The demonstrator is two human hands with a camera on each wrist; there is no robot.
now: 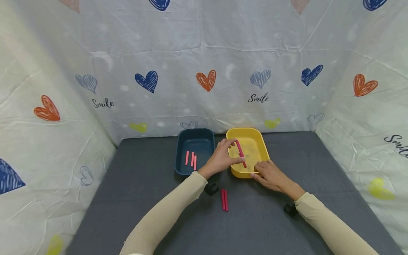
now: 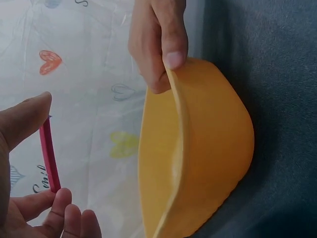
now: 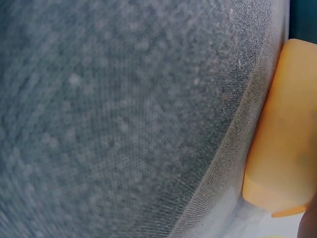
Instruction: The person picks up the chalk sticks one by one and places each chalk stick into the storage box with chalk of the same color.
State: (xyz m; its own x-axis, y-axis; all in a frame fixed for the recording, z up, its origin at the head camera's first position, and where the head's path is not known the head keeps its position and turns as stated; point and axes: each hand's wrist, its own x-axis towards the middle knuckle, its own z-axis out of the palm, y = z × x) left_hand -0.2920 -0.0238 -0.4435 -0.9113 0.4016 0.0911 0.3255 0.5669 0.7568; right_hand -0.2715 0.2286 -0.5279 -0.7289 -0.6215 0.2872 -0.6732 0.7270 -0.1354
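My left hand (image 1: 222, 158) is over the yellow container (image 1: 254, 174), pinching a thin dark pink stick (image 2: 48, 153) lengthwise between thumb and fingertips. In the head view, more dark pink shows just past the thumb, against the container's inside. The near right rim of this container is gripped by my right hand (image 1: 272, 177), with the thumb outside and the fingers over the edge. In the right wrist view that hand is mostly hidden, with only a sliver at the lower right corner.
To the left stands a dark blue container (image 1: 179, 156) with several light pink sticks (image 1: 192, 159) inside. Two dark pink sticks (image 1: 224, 200) lie side by side on the grey tablecloth (image 1: 143, 202), nearer me. A printed curtain (image 1: 178, 99) rises behind the table.
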